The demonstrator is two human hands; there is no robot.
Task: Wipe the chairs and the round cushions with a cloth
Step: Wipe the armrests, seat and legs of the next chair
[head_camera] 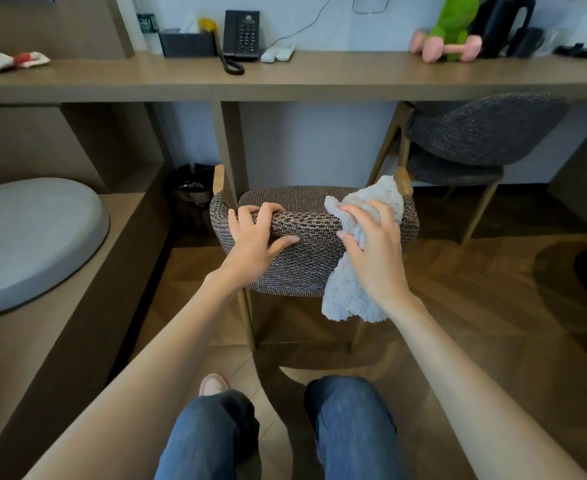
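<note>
Left hand [257,237]: on the chair's backrest, left of its middle; the fingers [267,211] curl over the top edge and the thumb lies spread on the near face, so the hand grips the backrest.
Right hand [375,247]: on the right end of the same backrest; the fingers are bent round a bunched part of the cloth and hold it against the top edge.
Cloth [347,289]: pale, fluffy, draped over the backrest's right end; one part stands up beyond the hand, the rest hangs down the near face below the backrest's lower edge.
Chair [305,261]: brown woven fabric with light wooden legs, its back towards the person and its seat pushed under the worktop.
Second chair [486,133]: darker grey fabric, to the right and farther off, tucked under the worktop and well apart from both hands.
Cushion [32,237]: round, grey, lying on a low wooden platform at the left, apart from the chair.
Worktop [319,74]: long, brown, against the wall; on it stand a black phone [241,34], two white remotes [278,53] just beside it, and to the right a green toy [454,22] with a pink dumbbell [447,48].
Bin [191,192]: dark, lined with a black bag, on the floor under the worktop, just left of the chair.
Person: blue jeans, with one pale shoe on the wooden floor.
</note>
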